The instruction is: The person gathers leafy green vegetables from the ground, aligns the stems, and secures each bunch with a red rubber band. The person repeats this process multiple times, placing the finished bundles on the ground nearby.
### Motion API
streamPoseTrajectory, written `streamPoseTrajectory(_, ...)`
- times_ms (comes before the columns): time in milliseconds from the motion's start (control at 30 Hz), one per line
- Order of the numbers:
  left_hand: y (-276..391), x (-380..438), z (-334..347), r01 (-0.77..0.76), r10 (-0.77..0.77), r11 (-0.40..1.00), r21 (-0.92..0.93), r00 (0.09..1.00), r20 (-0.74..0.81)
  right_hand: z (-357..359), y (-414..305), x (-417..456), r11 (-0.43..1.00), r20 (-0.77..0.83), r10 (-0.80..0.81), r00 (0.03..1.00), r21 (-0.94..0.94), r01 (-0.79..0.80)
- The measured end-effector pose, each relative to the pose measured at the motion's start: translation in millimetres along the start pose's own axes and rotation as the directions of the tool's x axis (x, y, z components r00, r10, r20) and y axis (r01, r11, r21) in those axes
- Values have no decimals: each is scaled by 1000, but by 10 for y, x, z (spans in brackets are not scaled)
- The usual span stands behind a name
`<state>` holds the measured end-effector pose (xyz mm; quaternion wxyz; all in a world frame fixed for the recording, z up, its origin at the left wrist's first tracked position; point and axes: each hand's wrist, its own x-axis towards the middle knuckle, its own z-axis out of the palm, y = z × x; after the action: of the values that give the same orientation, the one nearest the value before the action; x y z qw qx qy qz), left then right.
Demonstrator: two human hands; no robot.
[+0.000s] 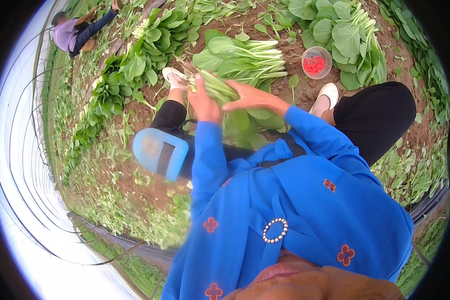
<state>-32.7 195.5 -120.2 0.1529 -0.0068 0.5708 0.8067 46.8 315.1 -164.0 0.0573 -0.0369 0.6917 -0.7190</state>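
Between my knees I hold a bunch of leafy greens (218,87), its pale stems across my hands. The roots, with soil on them, point up and left; the broad green leaves hang toward my lap and look blurred. My left hand (204,103) grips the stems near the roots, thumb raised along them. Farther down the stems, my right hand (249,95) curves around the bunch with thumb and fingers spread. Just beyond lies a pile of greens (243,58) on the soil, stems to the right. Right of it stands a clear plastic tub (317,63) holding red bands (314,65).
A row of bundled greens (135,71) runs along the left. Another heap of greens (345,35) lies at the upper right, beside the tub. A blue foam pad (160,153) is strapped near my left leg. Another person (77,32) sits at far left, near the plastic tunnel wall (18,157).
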Motion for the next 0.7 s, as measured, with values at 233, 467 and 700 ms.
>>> streamPoseTrajectory(233,24,-72,-69,-14,-14,996,91,954,300,-5,-39,-82,962,99,38,994,264,-63)
streamPoseTrajectory(467,-118,-21,-211,249,-140,957,-151,849,509,-63,82,-26,963,339,96,936,205,-173)
streamPoseTrajectory(700,-129,51,-113,148,-193,974,171,937,289,-327,86,-31,931,29,75,997,356,-80)
